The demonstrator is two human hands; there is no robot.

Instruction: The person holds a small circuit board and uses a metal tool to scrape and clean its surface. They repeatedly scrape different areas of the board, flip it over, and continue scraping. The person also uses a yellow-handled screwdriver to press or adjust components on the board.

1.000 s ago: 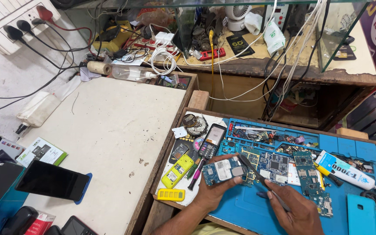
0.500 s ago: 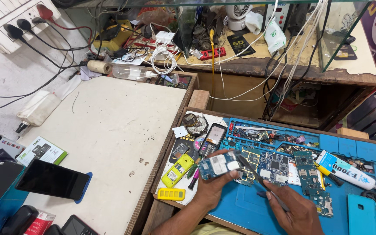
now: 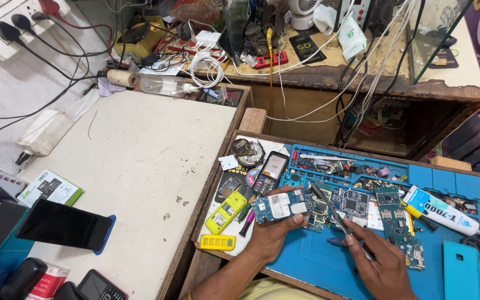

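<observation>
Low in the frame, right of centre, the left hand (image 3: 270,236) grips a small blue rectangular circuit board with silver metal shields (image 3: 283,205), fingers curled under it and the thumb pressed along its lower right edge. The board is held flat, just above the left edge of a blue rubber work mat (image 3: 312,261) that covers the counter in the lower right. The right hand (image 3: 381,266) is closed around a thin metal pair of tweezers (image 3: 334,214), pinched between thumb and forefinger; the tips slant up and left and end close to the board's right end, though whether they touch it cannot be told. Just left of the board lie a yellow plastic phone housing (image 3: 226,212) and, below it, a small yellow keypad frame (image 3: 217,242). Above the board sits a dark bar phone with a grey screen (image 3: 270,172). To the right, on the mat, are more blue circuit boards (image 3: 389,208) and a white glue tube with a yellow neck (image 3: 440,210). At lower left, well apart, a black smartphone (image 3: 64,224) lies face up on the pale counter (image 3: 140,155).
</observation>
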